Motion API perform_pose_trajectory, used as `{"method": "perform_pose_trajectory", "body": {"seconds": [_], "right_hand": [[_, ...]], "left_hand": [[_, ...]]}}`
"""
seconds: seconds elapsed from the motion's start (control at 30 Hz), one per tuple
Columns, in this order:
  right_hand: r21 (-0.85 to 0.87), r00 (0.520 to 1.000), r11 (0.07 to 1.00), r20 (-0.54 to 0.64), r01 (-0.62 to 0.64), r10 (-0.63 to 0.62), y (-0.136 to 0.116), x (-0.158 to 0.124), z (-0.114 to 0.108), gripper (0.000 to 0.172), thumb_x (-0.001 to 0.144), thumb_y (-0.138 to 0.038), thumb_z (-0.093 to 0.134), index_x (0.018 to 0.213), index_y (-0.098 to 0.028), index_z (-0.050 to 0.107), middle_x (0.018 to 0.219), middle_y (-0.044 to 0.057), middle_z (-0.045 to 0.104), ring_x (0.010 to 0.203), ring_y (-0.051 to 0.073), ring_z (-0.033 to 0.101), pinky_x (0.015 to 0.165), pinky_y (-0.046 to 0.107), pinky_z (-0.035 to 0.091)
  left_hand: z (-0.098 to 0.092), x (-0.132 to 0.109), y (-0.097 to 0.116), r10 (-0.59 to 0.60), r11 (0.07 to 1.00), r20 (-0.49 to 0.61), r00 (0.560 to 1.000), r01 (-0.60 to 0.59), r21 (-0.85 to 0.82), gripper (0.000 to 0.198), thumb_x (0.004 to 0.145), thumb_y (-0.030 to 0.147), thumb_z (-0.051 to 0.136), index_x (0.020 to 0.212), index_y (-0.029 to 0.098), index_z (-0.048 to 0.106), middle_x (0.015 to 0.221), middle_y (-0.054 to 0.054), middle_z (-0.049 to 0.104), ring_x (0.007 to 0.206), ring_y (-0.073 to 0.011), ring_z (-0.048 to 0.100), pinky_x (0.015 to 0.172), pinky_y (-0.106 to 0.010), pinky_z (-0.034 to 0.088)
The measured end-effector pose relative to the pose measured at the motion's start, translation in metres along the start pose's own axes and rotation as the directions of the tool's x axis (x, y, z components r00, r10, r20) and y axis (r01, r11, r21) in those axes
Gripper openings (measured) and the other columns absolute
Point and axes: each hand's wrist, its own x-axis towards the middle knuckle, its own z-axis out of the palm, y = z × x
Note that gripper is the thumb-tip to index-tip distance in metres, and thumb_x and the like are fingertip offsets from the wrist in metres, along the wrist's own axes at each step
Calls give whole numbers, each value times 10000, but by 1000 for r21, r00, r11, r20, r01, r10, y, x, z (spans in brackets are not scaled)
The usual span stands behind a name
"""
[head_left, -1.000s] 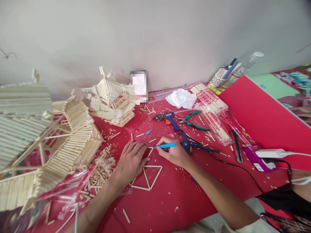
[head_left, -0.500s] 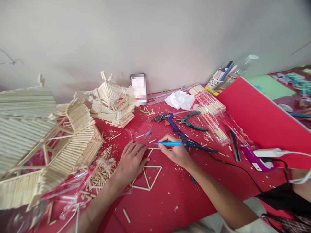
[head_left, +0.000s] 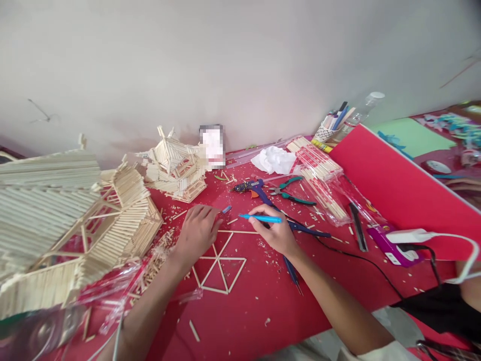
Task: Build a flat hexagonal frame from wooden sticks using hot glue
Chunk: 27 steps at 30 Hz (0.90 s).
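Observation:
My right hand [head_left: 273, 231] grips a light-blue pen [head_left: 265, 219], its tip pointing left above the red table. Below the pen a thin wooden stick [head_left: 240, 232] runs sideways along the top of a flat frame of sticks [head_left: 219, 258] with triangular openings. My left hand [head_left: 199, 230] is at the frame's upper left, its fingers bent over the table near the blue pen cap [head_left: 226, 209]; what its fingertips hold, if anything, is hidden.
Stick-built models [head_left: 180, 163] stand at the left and back. A glue gun [head_left: 255, 188], green-handled pliers [head_left: 291, 193], packed sticks [head_left: 319, 170] and a purple power strip [head_left: 394, 245] lie rightward. A red board [head_left: 398, 175] leans at the right.
My right hand and the pen have lifted slightly off the stick. My left hand has moved up and left, uncovering more of the frame. The view has shifted a little.

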Motion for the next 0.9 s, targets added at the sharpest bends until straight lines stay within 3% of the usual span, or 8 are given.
{"method": "perform_pose_trajectory", "body": {"seconds": [0.13,0.27,0.4,0.6,0.9], "right_hand": [[76,999,996,16,-43,41,2,0,-4,199,965,-406,603,971,-221,675,836,29,698,705,173,636,637,284,489],[100,999,995,-40,-27,31,7,1,-6,193,947,-411,645,936,-221,617,827,22,681,735,179,662,661,274,501],[104,998,995,-69,-2,9,10,3,-7,233,908,-434,702,943,-211,647,853,33,681,760,188,673,666,272,511],[229,999,973,-4,-36,38,15,4,-5,291,935,-490,653,978,-203,673,792,46,712,679,185,669,572,265,489],[173,998,983,22,-57,54,7,4,2,345,891,-551,653,921,-208,671,692,26,685,581,172,632,526,261,475]], "left_hand": [[14,30,5,-13,997,37,999,10,71,153,966,207,613,1092,182,696,1053,-109,742,1021,-282,659,947,-431,503],[28,40,8,-1,995,82,997,-7,100,168,958,108,562,1019,158,710,974,-120,744,989,-286,665,924,-431,497],[28,34,4,-7,1000,56,998,7,4,209,982,113,533,1106,144,698,1035,-124,723,1014,-262,667,939,-414,512],[12,18,4,-10,926,33,999,21,-377,250,1019,166,487,1172,208,681,1087,-63,681,975,-176,689,883,-296,555],[5,11,12,34,898,0,999,-31,-440,272,999,183,480,1134,241,708,1025,-52,740,946,-216,711,862,-344,587]]}}
